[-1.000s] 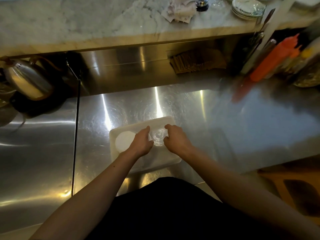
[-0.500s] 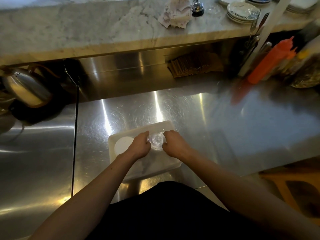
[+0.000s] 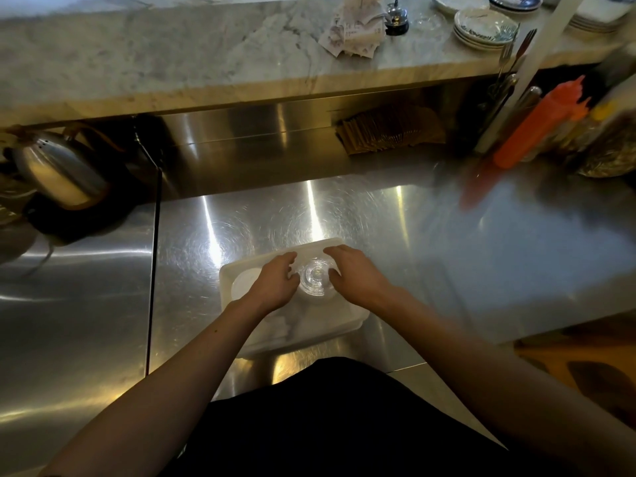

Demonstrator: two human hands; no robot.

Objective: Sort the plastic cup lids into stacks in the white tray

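Observation:
A white rectangular tray [image 3: 347, 325] sits on the steel counter in front of me. Inside it, a stack of clear plastic lids [image 3: 316, 278] stands in the middle. My left hand [image 3: 275, 285] holds the stack's left side with curled fingers, and my right hand [image 3: 351, 273] holds its right side. A stack of white opaque lids [image 3: 242, 285] lies in the tray's left end, partly hidden by my left hand. More whitish lids [image 3: 280, 325] lie blurred in the near part of the tray.
A metal kettle [image 3: 58, 173] stands at the far left. Orange squeeze bottles [image 3: 537, 129], cutlery and jars crowd the far right. A marble shelf [image 3: 206, 49] above holds plates [image 3: 485, 25], paper slips and a bell. Brown paper sleeves [image 3: 392, 132] lie under the shelf.
Both hands stay on the clear lid stack in the tray; my fingers have shifted slightly around it. The camera view has tilted a little.

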